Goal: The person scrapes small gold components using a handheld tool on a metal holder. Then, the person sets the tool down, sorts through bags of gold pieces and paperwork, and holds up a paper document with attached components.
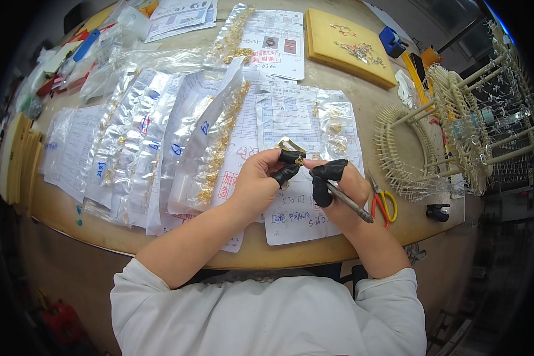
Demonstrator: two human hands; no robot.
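Small gold piece (299, 161) between left hand (260, 181) and right hand (351, 185): partly covered by black finger covers (286, 173), its form too small to resolve. Rod-shaped tool (353, 206): upper end hidden within the right hand. Gold items (218, 155) in packets: individually indistinct. Red object (64, 322), lower left: blurred. White shirt (267, 317): cut off by the lower edge.

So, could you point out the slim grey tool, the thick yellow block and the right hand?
Slim grey tool (351, 204): head view, on its shaft.
Thick yellow block (321, 40): head view, bare part of its top.
Right hand (351, 183): head view, middle of the hand.
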